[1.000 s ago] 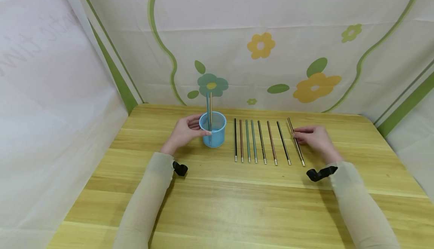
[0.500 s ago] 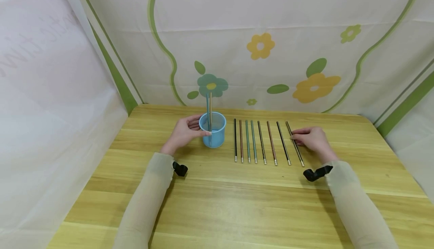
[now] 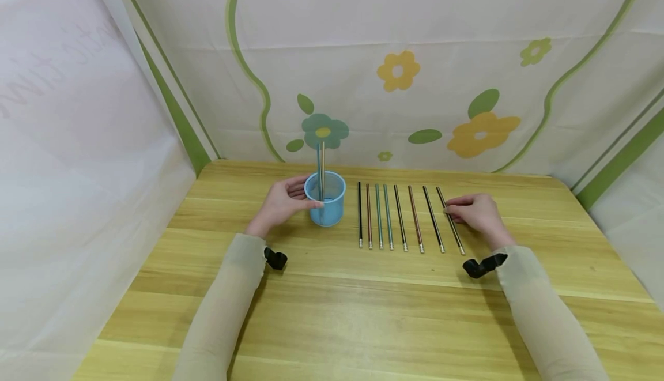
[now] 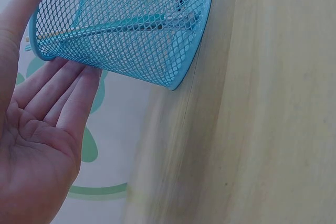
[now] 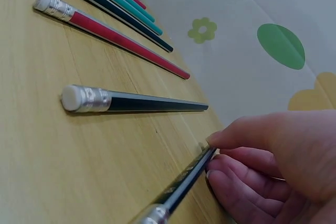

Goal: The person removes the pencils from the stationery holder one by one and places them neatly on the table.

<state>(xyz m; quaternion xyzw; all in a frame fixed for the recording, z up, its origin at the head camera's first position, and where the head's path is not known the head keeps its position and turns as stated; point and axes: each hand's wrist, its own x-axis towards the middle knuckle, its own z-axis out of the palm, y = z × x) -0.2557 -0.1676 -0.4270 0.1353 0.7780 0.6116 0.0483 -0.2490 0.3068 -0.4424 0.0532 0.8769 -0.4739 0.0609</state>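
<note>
My left hand (image 3: 280, 205) holds the light-blue mesh pencil cup (image 3: 329, 215), thumb at its near rim and fingers behind it. A blue pencil (image 3: 319, 161) and a tan-looking one (image 3: 324, 157) stand in the cup, leaning to its left side. At the right end of a pencil row, my right hand (image 3: 479, 212) pinches a black pencil (image 3: 457, 236) between thumb and fingers. In the right wrist view that black pencil (image 5: 181, 183) lies along the table, its eraser end toward the camera. Its far end is hidden by the fingers there.
Left of the held pencil lie several more: a black one (image 3: 434, 219), a red one (image 3: 416, 219), teal ones (image 3: 389, 217) and others, erasers toward me. They rest on a wooden table (image 3: 342, 312). A flowered cloth (image 3: 353, 93) hangs behind the table's back edge.
My right hand has shifted slightly left, and the far end of its black pencil has come down and left, closer to the row. The left hand and cup have stayed put.
</note>
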